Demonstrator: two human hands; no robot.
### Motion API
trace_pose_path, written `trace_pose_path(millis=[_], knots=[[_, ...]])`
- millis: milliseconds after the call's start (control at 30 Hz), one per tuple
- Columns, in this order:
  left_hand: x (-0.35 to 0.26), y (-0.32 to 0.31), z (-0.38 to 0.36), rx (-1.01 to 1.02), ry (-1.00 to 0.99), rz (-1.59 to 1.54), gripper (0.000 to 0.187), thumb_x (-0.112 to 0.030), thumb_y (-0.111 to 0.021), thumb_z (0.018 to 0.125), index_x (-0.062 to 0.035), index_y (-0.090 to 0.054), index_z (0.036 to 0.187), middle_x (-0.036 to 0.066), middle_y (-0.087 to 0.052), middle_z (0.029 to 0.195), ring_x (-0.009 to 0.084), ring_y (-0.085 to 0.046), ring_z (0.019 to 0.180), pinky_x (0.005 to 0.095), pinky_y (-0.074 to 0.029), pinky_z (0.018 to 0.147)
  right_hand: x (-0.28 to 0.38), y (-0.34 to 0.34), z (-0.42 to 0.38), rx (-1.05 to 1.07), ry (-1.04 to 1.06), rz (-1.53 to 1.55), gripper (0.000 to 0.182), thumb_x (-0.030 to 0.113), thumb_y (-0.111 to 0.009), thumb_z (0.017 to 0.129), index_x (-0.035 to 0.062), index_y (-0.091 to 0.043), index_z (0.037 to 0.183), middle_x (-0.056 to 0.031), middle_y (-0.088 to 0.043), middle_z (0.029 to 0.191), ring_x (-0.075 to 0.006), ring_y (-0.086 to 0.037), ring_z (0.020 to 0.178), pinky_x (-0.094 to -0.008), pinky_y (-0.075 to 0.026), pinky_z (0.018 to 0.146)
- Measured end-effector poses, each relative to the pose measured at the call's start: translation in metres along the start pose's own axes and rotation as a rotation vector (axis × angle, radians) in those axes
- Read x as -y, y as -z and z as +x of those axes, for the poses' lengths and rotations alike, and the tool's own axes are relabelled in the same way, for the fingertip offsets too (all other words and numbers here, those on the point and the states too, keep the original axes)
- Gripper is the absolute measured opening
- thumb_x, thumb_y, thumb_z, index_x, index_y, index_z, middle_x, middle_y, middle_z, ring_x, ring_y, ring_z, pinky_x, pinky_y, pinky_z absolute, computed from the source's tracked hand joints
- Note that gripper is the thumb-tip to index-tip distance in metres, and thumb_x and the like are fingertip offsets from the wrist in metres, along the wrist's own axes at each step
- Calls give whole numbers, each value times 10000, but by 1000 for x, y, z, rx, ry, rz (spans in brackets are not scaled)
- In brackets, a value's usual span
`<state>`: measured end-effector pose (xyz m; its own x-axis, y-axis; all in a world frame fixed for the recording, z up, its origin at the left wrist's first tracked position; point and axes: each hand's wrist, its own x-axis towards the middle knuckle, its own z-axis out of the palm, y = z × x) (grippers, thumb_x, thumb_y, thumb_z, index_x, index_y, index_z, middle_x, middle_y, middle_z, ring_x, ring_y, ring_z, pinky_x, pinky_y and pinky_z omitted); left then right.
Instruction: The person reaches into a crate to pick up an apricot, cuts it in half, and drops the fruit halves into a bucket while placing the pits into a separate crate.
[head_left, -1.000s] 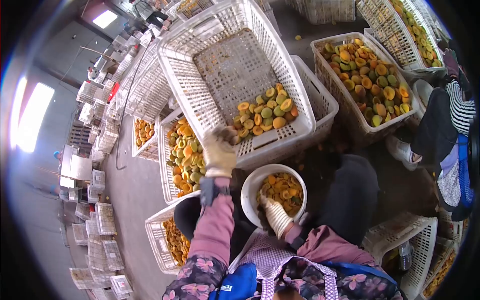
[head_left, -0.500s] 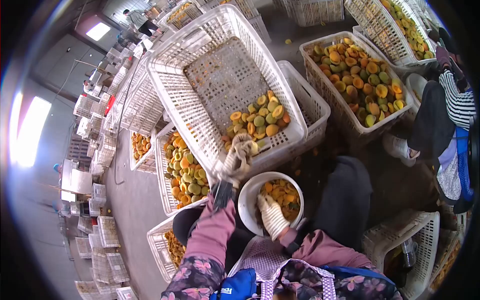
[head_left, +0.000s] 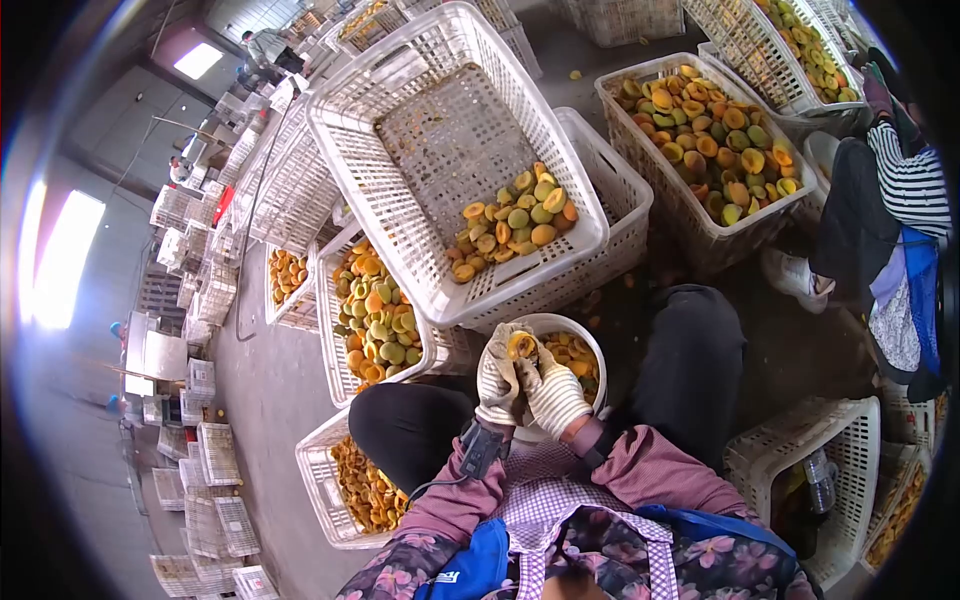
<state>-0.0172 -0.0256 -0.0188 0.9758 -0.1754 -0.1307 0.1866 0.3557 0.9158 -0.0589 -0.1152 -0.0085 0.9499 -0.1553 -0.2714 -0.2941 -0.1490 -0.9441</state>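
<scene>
My left hand (head_left: 499, 376), in a soiled white glove, grips a fruit half (head_left: 521, 346) with its hollow side facing up. Close against it, my right hand (head_left: 553, 391), in a striped white glove, has its fingers closed at the same fruit; whether it holds a tool is too small to tell. Both hands are over the near left part of a white bucket (head_left: 601, 372) holding orange fruit pieces (head_left: 572, 359). Just beyond the bucket, a tilted white crate (head_left: 455, 150) has green and orange fruit halves (head_left: 518, 222) in its near corner.
Full fruit crates stand at left (head_left: 375, 315) and right (head_left: 705, 140). A crate of orange pieces (head_left: 365, 485) is at lower left. A seated co-worker's leg and shoe (head_left: 797, 280) are at right. An overturned crate (head_left: 810, 480) holds a bottle.
My left hand has come back from the tilted crate to the bucket with a fruit half. My right hand has risen out of the bucket and met it.
</scene>
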Motion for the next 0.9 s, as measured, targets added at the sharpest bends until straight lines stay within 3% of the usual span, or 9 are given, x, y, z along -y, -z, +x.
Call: trace_pose_path(millis=[33,200,300,400,533,567,700,800,900], knots=[[0,4,2,106,-108,222,292,-278,-393,972,-29,-507,1075,36,-559,985,115,-530,941,259,-429,864,0,1,-1,4,10,-16,426,319,-460,911,20,-484,1213,-264,-598,972,-415,-572,899,-400,-462,750],[3,4,5,39,-29,165,319,-341,-399,962,-44,-508,1009,22,-542,913,108,-517,868,246,-424,803,-24,-12,5,23,53,68,395,285,-460,923,12,-483,1206,-203,-621,969,-341,-595,878,-350,-467,764],[-3,2,6,83,-25,103,347,-378,-387,959,-52,-505,970,27,-531,867,109,-503,823,244,-417,763,-24,-16,6,219,-100,436,320,252,-452,943,29,-507,1165,-60,-585,922,-148,-546,829,-259,-464,735],[-9,-6,1,-7,-88,341,353,-384,-370,950,-57,-500,946,36,-516,802,125,-497,786,256,-411,739,18,17,-5,391,-351,556,326,253,-455,942,29,-504,1173,-70,-584,947,-150,-549,862,-257,-460,736],[-4,2,-3,-11,-8,123,339,-381,-392,940,-59,-498,953,56,-536,836,147,-508,789,277,-418,753,-17,-15,1,233,-47,254,348,280,-494,917,-9,-533,1108,-138,-611,942,-232,-565,857,-317,-452,777],[-8,-6,-5,3,-26,109,339,-379,-392,942,-57,-497,949,59,-544,842,148,-509,789,276,-417,755,-17,-21,-2,83,101,274,454,399,-428,912,-15,-540,1060,-277,-601,835,-438,-571,834,-444,-462,713],[-15,-11,-6,61,-42,138,346,-377,-385,949,-50,-496,935,67,-562,857,144,-508,795,274,-412,761,-20,-28,-5,-32,43,247,457,410,-422,911,-10,-536,1050,-278,-602,823,-431,-582,806,-453,-463,687],[-9,-9,-4,73,-98,146,368,-401,-372,952,-55,-489,906,63,-556,832,143,-502,792,277,-399,779,-12,-16,-6,80,-29,78,404,321,-471,919,-37,-521,1100,-206,-619,900,-340,-594,834,-362,-457,740],[-8,-5,-2,70,-103,141,372,-411,-380,948,-58,-484,899,68,-549,823,144,-498,784,276,-393,782,-10,-14,-5,109,-41,-21,423,337,-459,923,-40,-520,1104,-214,-621,870,-364,-594,816,-365,-469,718]])
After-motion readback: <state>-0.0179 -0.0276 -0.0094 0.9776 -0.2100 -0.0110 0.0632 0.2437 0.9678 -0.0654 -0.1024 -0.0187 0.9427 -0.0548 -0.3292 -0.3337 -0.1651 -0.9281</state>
